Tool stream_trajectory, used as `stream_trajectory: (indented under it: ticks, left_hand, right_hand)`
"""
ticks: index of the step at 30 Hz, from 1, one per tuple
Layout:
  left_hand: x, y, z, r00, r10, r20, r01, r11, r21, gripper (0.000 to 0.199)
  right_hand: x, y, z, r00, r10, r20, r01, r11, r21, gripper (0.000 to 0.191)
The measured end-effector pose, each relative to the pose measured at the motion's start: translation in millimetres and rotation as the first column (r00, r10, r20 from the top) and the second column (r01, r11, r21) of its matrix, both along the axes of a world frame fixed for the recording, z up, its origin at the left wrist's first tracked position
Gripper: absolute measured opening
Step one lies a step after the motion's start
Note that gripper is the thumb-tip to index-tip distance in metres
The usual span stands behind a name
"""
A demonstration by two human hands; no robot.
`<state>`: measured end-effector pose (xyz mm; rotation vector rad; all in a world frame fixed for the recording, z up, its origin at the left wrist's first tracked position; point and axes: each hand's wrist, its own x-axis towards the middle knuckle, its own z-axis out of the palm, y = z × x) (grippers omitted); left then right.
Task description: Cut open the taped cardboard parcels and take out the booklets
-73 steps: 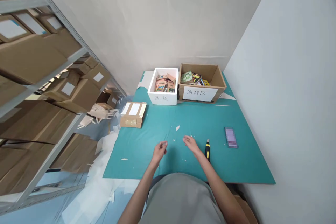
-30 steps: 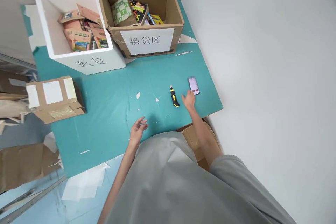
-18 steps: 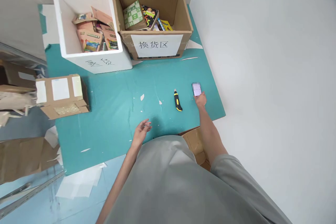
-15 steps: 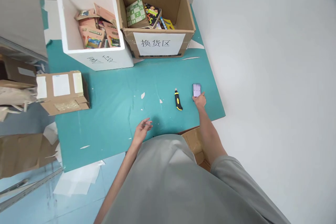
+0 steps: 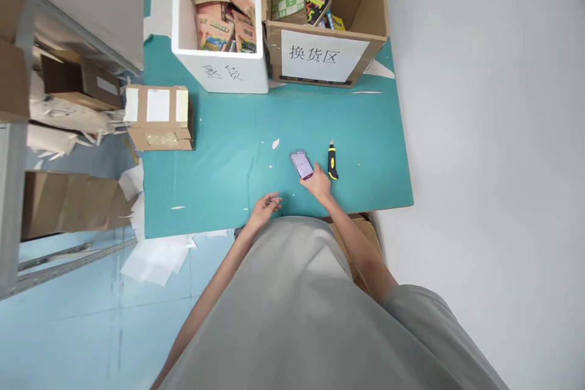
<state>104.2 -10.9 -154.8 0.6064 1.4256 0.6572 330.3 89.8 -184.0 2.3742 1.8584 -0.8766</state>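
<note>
A phone (image 5: 302, 165) with a lit screen, partly blurred, is gripped at its lower end by my right hand (image 5: 318, 184). This hand is over the green tabletop (image 5: 219, 164), just left of a black and yellow utility knife (image 5: 333, 161). The knife lies on the table with its tip pointing away from me. Close to the front edge, my left hand (image 5: 265, 208) hovers with loosely bent fingers apart and nothing in it. Small white scraps lie beyond it.
At the back stand a white foam box (image 5: 219, 70) of pinkish booklets and a cardboard box (image 5: 365, 52) with books. A closed carton (image 5: 159, 117) sits at the left edge. Shelving (image 5: 16, 207) is on the left, a white wall (image 5: 479, 103) on the right.
My right hand has brought the phone leftward, from right of the utility knife to its left, and the phone is now tilted. My left hand stays empty. The view has shifted left.
</note>
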Motion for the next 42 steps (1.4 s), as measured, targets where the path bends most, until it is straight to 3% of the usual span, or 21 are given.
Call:
stream_trajectory:
  ticks: [5, 10, 13, 16, 19, 22, 24, 28, 33, 42]
  left_hand:
    - [-14.6, -21.6, -2.8, 0.998, 0.044, -0.032, -0.044, 0.999, 0.003, 0.065]
    - [-36.8, -38.6, -25.0, 0.987, 0.103, -0.123, -0.107, 0.994, -0.026, 0.06]
    - [-56.3, -39.4, -46.5, 0.943, 0.077, -0.325, -0.101, 0.993, -0.057, 0.047]
    - [-77.2, -36.6, -64.9, 0.896, 0.036, -0.443, -0.083, 0.993, -0.087, 0.038]
    - [-92.0, -34.3, -79.1, 0.865, -0.016, -0.501, -0.044, 0.993, -0.107, 0.037]
    - [-96.5, -33.5, -88.1, 0.815, -0.088, -0.572, 0.033, 0.994, -0.106, 0.036]
    - [-94.8, -32.9, -90.2, 0.793, -0.113, -0.599, 0.063, 0.993, -0.104, 0.034]
    - [-89.3, -29.4, -89.7, 0.764, -0.125, -0.633, 0.065, 0.991, -0.118, 0.029]
    - [-88.8, -25.1, -90.2, 0.761, -0.124, -0.637, 0.047, 0.99, -0.136, 0.021]
    - [-87.1, -25.2, -89.7, 0.765, -0.128, -0.631, 0.043, 0.988, -0.148, 0.02]
  right_hand:
    - [-50.6, -2.7, -10.6, 0.991, 0.129, 0.036, -0.128, 0.991, -0.031, 0.084]
    - [-44.1, -1.4, -18.2, 0.983, 0.152, -0.105, -0.156, 0.987, -0.034, 0.059]
    - [-27.5, -6.8, -26.4, 0.98, 0.127, -0.154, -0.131, 0.991, -0.016, 0.036]
    - [-1.5, -10.5, -33.7, 0.976, 0.068, -0.208, -0.067, 0.998, 0.012, 0.027]
    - [40.7, -2.7, -35.2, 0.981, -0.103, -0.163, 0.124, 0.984, 0.124, 0.032]
    - [95.5, 14.0, -31.5, 0.937, -0.349, -0.021, 0.344, 0.909, 0.236, 0.039]
    - [130.0, 24.7, -29.2, 0.883, -0.465, 0.07, 0.439, 0.868, 0.233, 0.043]
    - [172.4, 37.7, -28.6, 0.852, -0.507, 0.132, 0.485, 0.858, 0.168, 0.047]
    - [181.8, 44.8, -28.0, 0.864, -0.48, 0.151, 0.46, 0.875, 0.153, 0.038]
    - [170.3, 58.3, -24.7, 0.898, -0.429, 0.102, 0.402, 0.891, 0.209, 0.035]
